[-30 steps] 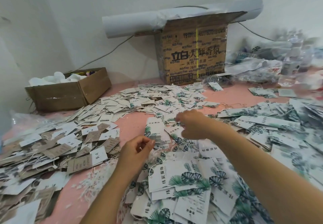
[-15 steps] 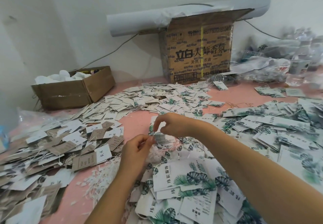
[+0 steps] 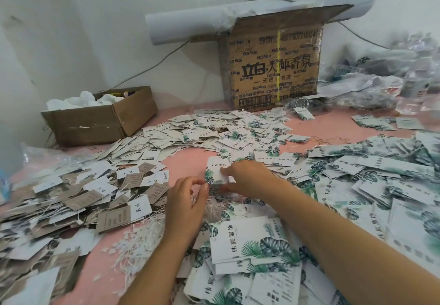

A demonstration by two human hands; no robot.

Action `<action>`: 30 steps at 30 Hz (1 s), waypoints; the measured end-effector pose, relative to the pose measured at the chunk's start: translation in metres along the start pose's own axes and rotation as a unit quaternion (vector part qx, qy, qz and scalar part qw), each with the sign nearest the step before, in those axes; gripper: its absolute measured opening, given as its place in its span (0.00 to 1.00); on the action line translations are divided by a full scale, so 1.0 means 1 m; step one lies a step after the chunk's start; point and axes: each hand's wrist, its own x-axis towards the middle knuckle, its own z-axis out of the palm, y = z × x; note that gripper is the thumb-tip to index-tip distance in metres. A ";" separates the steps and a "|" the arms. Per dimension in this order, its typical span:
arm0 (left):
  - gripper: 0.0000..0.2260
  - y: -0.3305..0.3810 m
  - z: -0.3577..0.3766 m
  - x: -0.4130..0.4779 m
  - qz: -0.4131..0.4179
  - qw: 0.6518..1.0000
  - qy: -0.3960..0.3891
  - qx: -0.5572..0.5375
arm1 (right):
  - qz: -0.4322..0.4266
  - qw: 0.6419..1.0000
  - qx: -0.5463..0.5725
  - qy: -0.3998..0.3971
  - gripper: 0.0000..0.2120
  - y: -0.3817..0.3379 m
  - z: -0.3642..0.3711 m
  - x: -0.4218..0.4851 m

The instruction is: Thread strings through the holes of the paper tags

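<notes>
right hand: gripped the held tag by its right edge, thumb under and fingers over. It was raised just above the heap, probably so the free corner stayed reachable.
left hand: fingers were curled, with thumb and forefinger pinching the held tag's lower-left corner. Any string in that pinch was too fine to make out.
held tag: leaf print, face up, between both hands over the middle of the table. I couldn't see the hole.
grip logic: one hand steadied the card and the other worked the corner. That looked like a feeding or aligning pose, so my guess is mid-thread, not done.
loose strings: a white tangle lay on the pink surface just left of the left forearm, likely kept there for a short reach.
near pile: leaf tags were heaped under and between the forearms. I'd read that as the feed stock.
right pile: more leaf tags were spread wide beyond the right arm.
left pile: kraft and white tags had strings showing among them, so it looked like a finished batch kept apart from the leaf stock.
far pile: small mixed tags were fanned out towards the wall.
big carton: stood against the wall, flap up, well clear of the work zone.
small box: sat open at back left with white stuff inside, contents unclear.
risk: the thin string could snag in the clutter below.
</notes>
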 end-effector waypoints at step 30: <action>0.17 -0.006 0.002 0.003 -0.052 0.997 -0.048 -0.038 | -0.086 0.991 0.021 0.101 0.20 0.015 0.004 -0.005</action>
